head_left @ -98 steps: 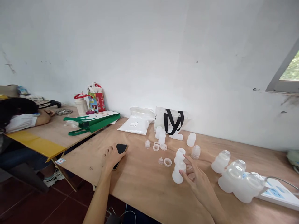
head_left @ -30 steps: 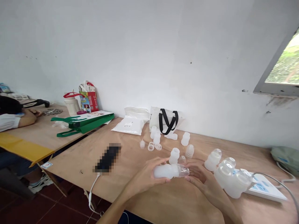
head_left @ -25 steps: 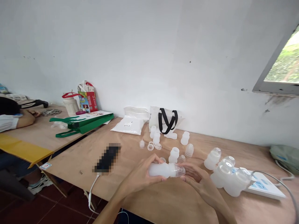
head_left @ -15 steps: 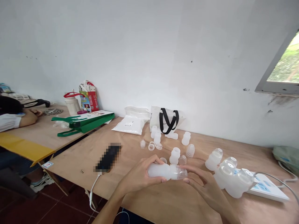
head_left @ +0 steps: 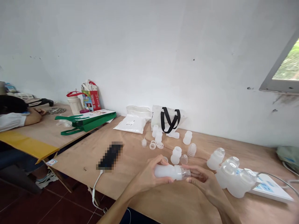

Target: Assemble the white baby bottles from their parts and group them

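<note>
A milky-white baby bottle (head_left: 167,171) with a clear cap (head_left: 185,173) lies sideways between my hands, just above the table. My left hand (head_left: 149,174) is wrapped round the bottle's body, thumb below and fingers above. At the cap end, the fingers and thumb of my right hand (head_left: 202,178) close round the clear cap. Beyond them stand an uncapped bottle body (head_left: 176,155), a clear dome cap (head_left: 184,159) and a ribbed clear cap (head_left: 192,150). Several capped bottles (head_left: 241,183) are grouped to the right of my right hand.
Collar rings (head_left: 152,145) and a nipple (head_left: 144,142) lie farther back, near more bottle bodies (head_left: 158,135). A white bag with black handles (head_left: 170,119) leans on the wall. A phone (head_left: 110,156) with a cable lies left; a white power strip (head_left: 268,188) is right. Another person's arm (head_left: 32,116) rests far left.
Both hands and the held bottle have shifted slightly right in the picture. The view has also turned a little, so the surroundings sit slightly farther right. The grip on bottle and cap remains.
</note>
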Available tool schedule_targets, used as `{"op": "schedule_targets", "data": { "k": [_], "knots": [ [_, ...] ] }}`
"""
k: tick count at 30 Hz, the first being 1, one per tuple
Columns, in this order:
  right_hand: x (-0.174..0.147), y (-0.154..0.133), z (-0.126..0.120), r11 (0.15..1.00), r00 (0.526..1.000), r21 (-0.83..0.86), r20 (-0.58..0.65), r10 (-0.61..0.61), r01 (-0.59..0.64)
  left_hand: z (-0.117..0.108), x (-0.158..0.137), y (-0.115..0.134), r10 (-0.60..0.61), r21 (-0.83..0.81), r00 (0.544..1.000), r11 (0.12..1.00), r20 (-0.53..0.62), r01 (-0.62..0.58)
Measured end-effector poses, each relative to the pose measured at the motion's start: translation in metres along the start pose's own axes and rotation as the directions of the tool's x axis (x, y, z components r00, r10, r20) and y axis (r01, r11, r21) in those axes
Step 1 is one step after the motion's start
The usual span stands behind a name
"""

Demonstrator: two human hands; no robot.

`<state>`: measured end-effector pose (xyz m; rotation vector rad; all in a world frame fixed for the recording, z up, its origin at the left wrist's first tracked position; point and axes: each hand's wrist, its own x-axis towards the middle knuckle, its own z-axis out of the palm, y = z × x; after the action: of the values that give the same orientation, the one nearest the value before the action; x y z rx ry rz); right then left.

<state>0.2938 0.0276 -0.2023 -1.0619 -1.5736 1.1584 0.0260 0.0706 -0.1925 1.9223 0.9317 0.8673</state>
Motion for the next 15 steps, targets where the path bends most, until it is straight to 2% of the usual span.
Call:
{"op": "schedule_targets", "data": {
  "k": [3, 6, 9, 12, 15],
  "knots": [
    [-0.002, -0.004, 0.001, 0.999, 0.999, -0.033, 0.026, 0.044, -0.044, 0.000, -0.003, 0.006, -0.073, 0.030, 0.997, 0.997, 0.032, 0.072],
    [-0.003, -0.004, -0.001, 0.997, 0.999, -0.066, 0.023, 0.029, -0.028, 0.003, -0.004, 0.009, -0.112, -0.042, 0.993, 0.993, 0.045, 0.113],
    [-0.004, -0.004, -0.006, 0.994, 0.998, -0.108, -0.047, -0.041, 0.036, 0.009, -0.002, 0.012, -0.084, -0.150, 0.991, 0.984, 0.099, 0.099],
    [-0.009, -0.007, -0.016, 0.981, 0.988, -0.181, -0.121, -0.094, 0.071, 0.015, -0.001, 0.016, -0.103, -0.083, 0.972, 0.989, 0.213, 0.123],
    [-0.019, -0.011, -0.034, 0.955, 0.973, -0.290, -0.198, -0.118, 0.057, 0.024, 0.000, 0.013, -0.087, -0.022, 0.950, 0.995, 0.298, 0.098]
  ]
}}
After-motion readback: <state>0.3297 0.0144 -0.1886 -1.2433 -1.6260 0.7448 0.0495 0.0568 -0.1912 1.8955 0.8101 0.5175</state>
